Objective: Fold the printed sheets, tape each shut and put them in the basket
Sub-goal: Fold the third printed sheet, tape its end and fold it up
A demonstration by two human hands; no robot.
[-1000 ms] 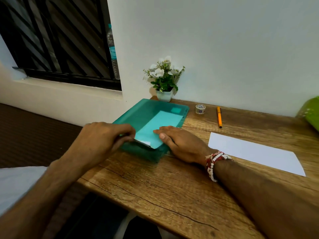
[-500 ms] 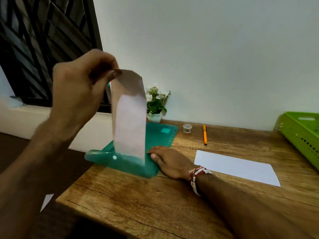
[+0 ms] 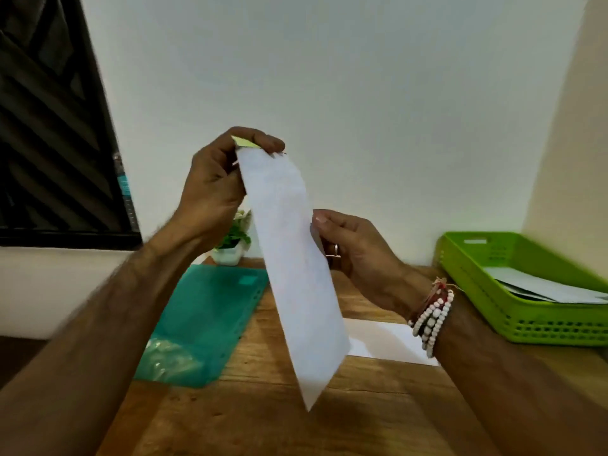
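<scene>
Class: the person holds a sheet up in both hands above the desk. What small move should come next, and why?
Probably lower the sheet flat onto the desk for folding: it hangs in the air, the left hand pinching its top, the right hand holding its edge, with nothing firm beneath to crease against.

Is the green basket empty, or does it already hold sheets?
Not empty: white papers lie overlapping inside the green basket. Whether they are folded or taped shut, I cannot tell.

Probably home desk corner: wooden table (image 3: 263, 422), potted plant (image 3: 235, 238), grilled window (image 3: 49, 126), plain wall (image 3: 362, 93).
</scene>
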